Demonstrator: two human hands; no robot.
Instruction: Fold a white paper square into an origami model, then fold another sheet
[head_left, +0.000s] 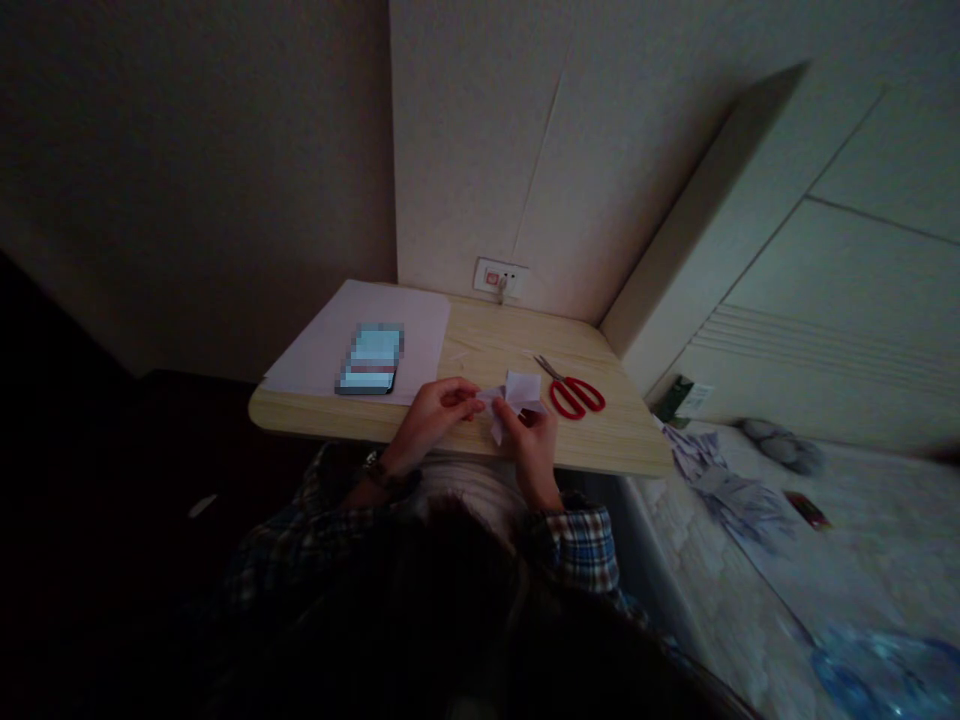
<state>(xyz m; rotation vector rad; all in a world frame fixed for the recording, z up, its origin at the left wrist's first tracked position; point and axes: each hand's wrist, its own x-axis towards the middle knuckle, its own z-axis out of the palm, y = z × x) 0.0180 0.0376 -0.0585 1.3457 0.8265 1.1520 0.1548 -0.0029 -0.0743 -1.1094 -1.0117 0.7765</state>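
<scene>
A small folded piece of white paper (516,394) lies at the near edge of a light wooden table (480,350). My left hand (435,412) pinches its left side with curled fingers. My right hand (534,440) grips its lower right part, fingers closed on the paper. Both wrists come out of plaid sleeves, and a watch sits on the left wrist.
Red-handled scissors (574,393) lie just right of the paper. A phone (369,360) rests on white sheets (360,335) at the table's left. A wall socket (499,277) is behind. A bed at the right holds folded paper pieces (720,485).
</scene>
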